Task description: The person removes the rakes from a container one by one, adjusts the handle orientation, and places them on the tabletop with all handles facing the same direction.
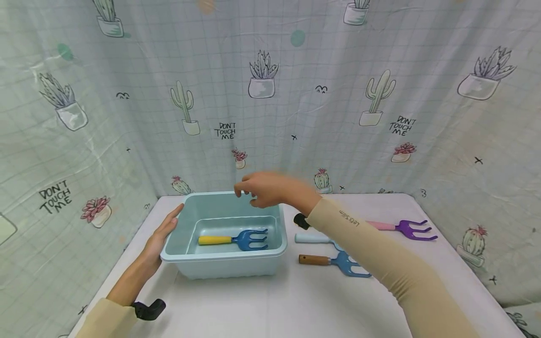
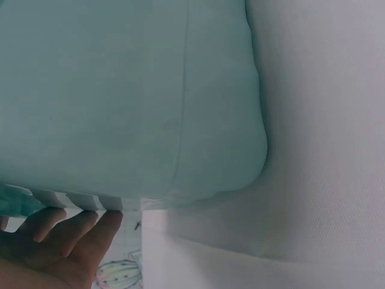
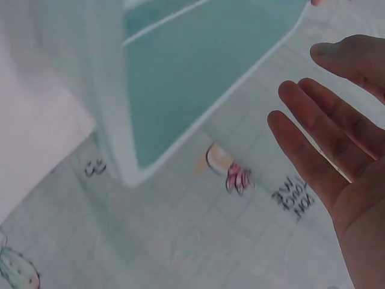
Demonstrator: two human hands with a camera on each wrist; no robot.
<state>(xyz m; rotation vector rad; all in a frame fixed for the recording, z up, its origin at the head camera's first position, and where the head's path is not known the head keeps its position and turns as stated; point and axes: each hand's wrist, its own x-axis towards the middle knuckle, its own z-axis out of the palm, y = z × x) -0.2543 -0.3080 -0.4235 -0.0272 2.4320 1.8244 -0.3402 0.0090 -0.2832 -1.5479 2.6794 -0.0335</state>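
Note:
A light blue plastic bin (image 1: 228, 267) stands on the white table. Inside it lies a toy garden fork (image 1: 244, 239) with a yellow handle and blue tines. My left hand (image 1: 158, 237) rests along the bin's left side with fingers extended; the left wrist view shows its fingertips (image 2: 111, 220) touching the wall. My right hand (image 1: 268, 188) hovers over the bin's back rim towards the right, its fingers loosely bent. Nothing is between those fingers in the right wrist view, where the hand (image 3: 355, 150) appears apart from the bin.
Right of the bin lie a wooden-handled blue fork (image 1: 338, 263), a light-blue-handled tool (image 1: 313, 238) partly hidden by my right forearm, and a pink-handled purple fork (image 1: 412, 229), its handle partly covered. A cactus-print curtain (image 1: 291, 112) surrounds the table's back and sides.

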